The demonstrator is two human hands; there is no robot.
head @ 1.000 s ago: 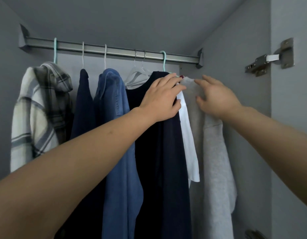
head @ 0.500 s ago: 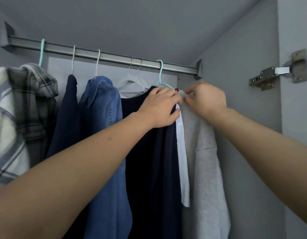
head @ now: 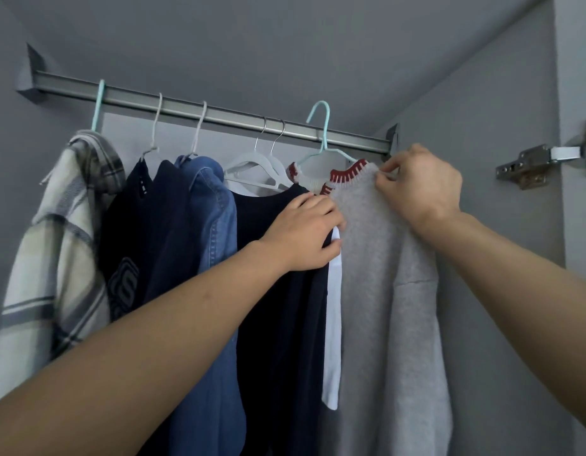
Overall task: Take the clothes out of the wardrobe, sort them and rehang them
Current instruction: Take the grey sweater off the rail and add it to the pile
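Grey sweater (head: 377, 274) hangs rightmost on the rail (head: 219, 115), long axis straight down, its red-and-white collar (head: 349, 174) up on a teal hanger (head: 323, 139) whose hook looks lifted or tipped above the rail rather than seated on it; cannot tell for sure from this angle. Right hand (head: 420, 185) is on the sweater's right shoulder, thumb and fingertips pinching the knit just beside the collar, so the garment lies directly under and to the left of that hand. Left hand (head: 305, 232) sits at the sweater's left edge, fingers curled over the dark navy top (head: 278, 291) and a white garment (head: 332, 307), seemingly holding them back leftward; exact grip is hidden by the fingers. Both hands are about equally close, the right one higher and nearer the hook. Further left: two bare white hangers (head: 255, 166), denim shirt (head: 206, 258), navy printed top (head: 133, 258), plaid shirt (head: 54, 241). Wardrobe side wall (head: 482, 225) stands close on the right, so little room that way; the open path looks to be up off the rail, then toward the near side. Risk, as I judge it: hook snagging the rail end bracket (head: 392, 138).
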